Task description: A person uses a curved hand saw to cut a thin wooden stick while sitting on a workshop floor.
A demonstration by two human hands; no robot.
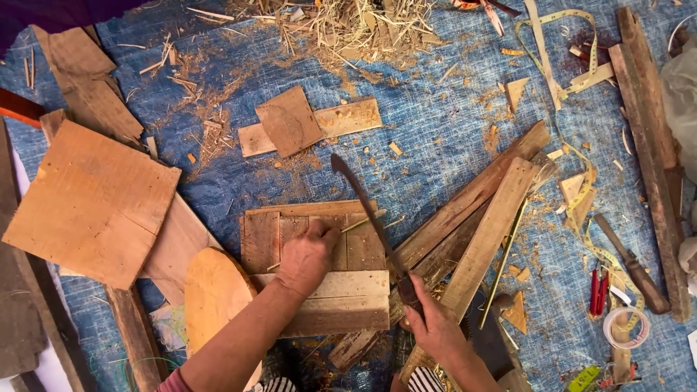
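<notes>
My left hand [308,255] presses down on a panel of short wooden slats [319,268] and pinches a thin sliver of wood [363,221] that points right. My right hand [430,319] grips the dark handle of a long curved blade [367,210], a machete-like knife. The blade rises up and to the left, its edge close to the sliver by my left fingers. The panel lies on a blue woven mat [435,123].
A large square board [91,203] and a rounded wooden piece [214,297] lie to the left. Long planks [479,210] lean at the right, a yellow measuring tape [581,167], red-handled pliers [597,292] and a tape roll [626,327] beyond them. Shavings [356,25] pile at the top.
</notes>
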